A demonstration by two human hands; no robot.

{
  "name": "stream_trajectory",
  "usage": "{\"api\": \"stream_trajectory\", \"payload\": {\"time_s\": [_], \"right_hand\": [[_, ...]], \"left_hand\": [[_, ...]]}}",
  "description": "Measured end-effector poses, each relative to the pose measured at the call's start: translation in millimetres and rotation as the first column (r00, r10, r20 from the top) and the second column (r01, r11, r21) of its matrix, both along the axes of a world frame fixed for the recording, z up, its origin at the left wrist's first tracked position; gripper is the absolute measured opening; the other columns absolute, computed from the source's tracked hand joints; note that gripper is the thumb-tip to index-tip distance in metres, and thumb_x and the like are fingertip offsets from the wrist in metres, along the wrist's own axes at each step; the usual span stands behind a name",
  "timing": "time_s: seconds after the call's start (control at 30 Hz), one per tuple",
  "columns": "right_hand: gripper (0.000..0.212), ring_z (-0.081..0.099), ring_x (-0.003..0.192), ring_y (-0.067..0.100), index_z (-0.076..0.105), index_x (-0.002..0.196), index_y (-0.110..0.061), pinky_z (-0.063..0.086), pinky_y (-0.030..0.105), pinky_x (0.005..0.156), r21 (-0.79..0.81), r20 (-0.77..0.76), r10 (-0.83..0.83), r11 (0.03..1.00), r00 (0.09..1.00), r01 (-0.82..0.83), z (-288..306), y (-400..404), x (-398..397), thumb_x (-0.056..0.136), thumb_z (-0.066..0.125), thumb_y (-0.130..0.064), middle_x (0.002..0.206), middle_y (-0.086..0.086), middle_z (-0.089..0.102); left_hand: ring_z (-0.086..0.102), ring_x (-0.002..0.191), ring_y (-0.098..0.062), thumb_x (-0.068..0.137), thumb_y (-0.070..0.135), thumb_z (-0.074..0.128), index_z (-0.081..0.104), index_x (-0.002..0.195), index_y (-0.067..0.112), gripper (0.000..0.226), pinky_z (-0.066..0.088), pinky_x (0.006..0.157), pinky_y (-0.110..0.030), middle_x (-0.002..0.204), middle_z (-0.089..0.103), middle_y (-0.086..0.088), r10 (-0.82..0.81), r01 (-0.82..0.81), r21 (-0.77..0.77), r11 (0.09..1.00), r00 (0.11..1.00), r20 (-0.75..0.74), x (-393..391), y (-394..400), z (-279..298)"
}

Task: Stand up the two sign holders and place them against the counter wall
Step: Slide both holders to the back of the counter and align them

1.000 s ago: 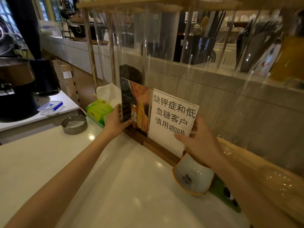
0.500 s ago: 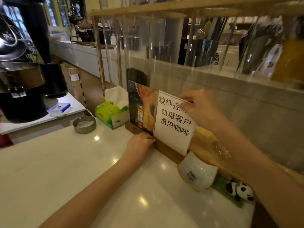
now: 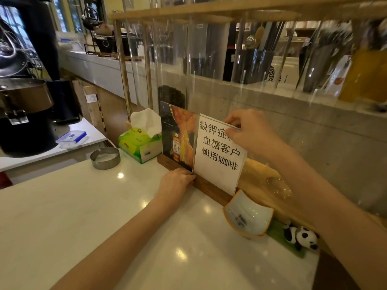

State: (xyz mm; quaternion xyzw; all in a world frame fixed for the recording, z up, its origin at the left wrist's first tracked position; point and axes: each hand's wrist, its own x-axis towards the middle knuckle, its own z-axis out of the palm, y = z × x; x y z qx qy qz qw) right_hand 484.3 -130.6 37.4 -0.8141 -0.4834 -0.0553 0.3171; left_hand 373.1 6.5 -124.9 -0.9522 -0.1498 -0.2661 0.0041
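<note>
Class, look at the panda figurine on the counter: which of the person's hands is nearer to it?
Right. The right hand pinches the white sign's top edge, above and left of the panda figurine; the left hand rests at the wooden base, farther left.

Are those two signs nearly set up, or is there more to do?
Nearly done. Both the picture sign and the white text sign already stand upright by the concrete wall. The left hand steadies the wooden base; the right hand pinches the text sign's top. Only letting go seems left.
</note>
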Motion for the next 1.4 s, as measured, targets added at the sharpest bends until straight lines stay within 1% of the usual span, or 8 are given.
{"api": "stream_trajectory", "payload": {"time_s": [0.1,0.23,0.4,0.63,0.93,1.03,1.13,1.4], "right_hand": [[0.030,0.063,0.091,0.020,0.058,0.115,-0.008,0.048,0.020,0.065,-0.052,0.040,0.034,0.998,0.999,-0.032,12,12,-2,0.085,0.058,-0.012,0.111,0.011,0.068],[0.025,0.060,0.088,0.019,0.061,0.111,-0.005,0.044,0.021,0.068,-0.052,0.107,0.091,0.995,0.990,-0.086,24,48,-8,0.092,0.049,-0.015,0.109,0.010,0.066],[0.033,0.054,0.062,0.017,0.066,0.094,0.007,0.040,0.015,0.049,-0.169,0.017,0.188,0.969,0.982,-0.183,26,83,-14,0.087,0.058,-0.024,0.082,0.013,0.065],[0.012,0.048,0.053,0.015,0.067,0.086,0.007,0.036,0.019,0.045,-0.253,0.073,0.135,0.961,0.988,-0.113,21,97,-11,0.078,0.065,-0.002,0.056,0.001,0.047],[0.017,0.064,0.078,0.029,0.067,0.091,0.008,0.052,0.033,0.061,-0.297,0.102,0.146,0.948,0.984,-0.110,21,102,-8,0.076,0.067,0.000,0.076,0.015,0.063],[0.005,0.058,0.067,0.023,0.064,0.079,0.005,0.043,0.022,0.048,-0.306,0.101,0.143,0.946,0.985,-0.106,20,101,-7,0.078,0.064,0.001,0.062,0.005,0.053],[0.031,0.045,0.053,0.013,0.046,0.055,-0.011,0.031,0.018,0.045,-0.300,0.079,0.133,0.948,0.988,-0.103,20,100,-7,0.080,0.060,0.001,0.056,0.001,0.043],[0.037,0.043,0.051,0.011,0.041,0.054,-0.017,0.031,0.018,0.045,-0.264,0.060,0.134,0.958,0.989,-0.114,17,100,-6,0.080,0.058,0.003,0.057,0.001,0.042]], "left_hand": [[0.068,0.093,-0.029,0.075,0.005,0.068,0.073,0.093,0.010,0.020,0.055,0.078,-0.036,0.096,0.075,-0.012,0.023,-0.021,-0.111,0.994,1.000,0.017,-1,-1,5],[0.061,0.097,-0.024,0.089,0.023,0.050,0.066,0.099,0.015,0.021,0.047,0.075,-0.033,0.103,0.068,-0.005,0.178,-0.186,-0.163,0.969,0.982,-0.066,0,10,4],[0.061,0.098,-0.027,0.089,0.018,0.050,0.065,0.101,0.012,0.021,0.049,0.077,-0.034,0.108,0.063,-0.008,0.157,-0.171,-0.275,0.946,0.985,-0.071,-2,20,-2],[0.061,0.098,-0.028,0.089,0.014,0.050,0.062,0.106,0.009,0.021,0.048,0.081,-0.033,0.113,0.062,-0.012,0.122,-0.125,-0.275,0.953,0.992,-0.027,0,29,-11],[0.060,0.100,-0.027,0.091,0.015,0.046,0.056,0.113,0.009,0.024,0.049,0.081,-0.034,0.118,0.059,-0.010,0.156,-0.173,-0.194,0.966,0.983,-0.096,2,28,-8],[0.060,0.101,-0.026,0.092,0.016,0.046,0.055,0.115,0.011,0.026,0.049,0.081,-0.032,0.119,0.058,-0.008,0.172,-0.189,-0.177,0.966,0.979,-0.107,4,27,-8],[0.060,0.099,-0.025,0.092,0.016,0.045,0.055,0.114,0.011,0.024,0.049,0.078,-0.032,0.117,0.059,-0.008,0.177,-0.195,-0.169,0.966,0.977,-0.116,5,27,-8],[0.059,0.100,-0.023,0.092,0.015,0.044,0.054,0.115,0.010,0.026,0.048,0.079,-0.030,0.116,0.059,-0.008,0.179,-0.194,-0.158,0.968,0.979,-0.101,6,27,-8]]}}
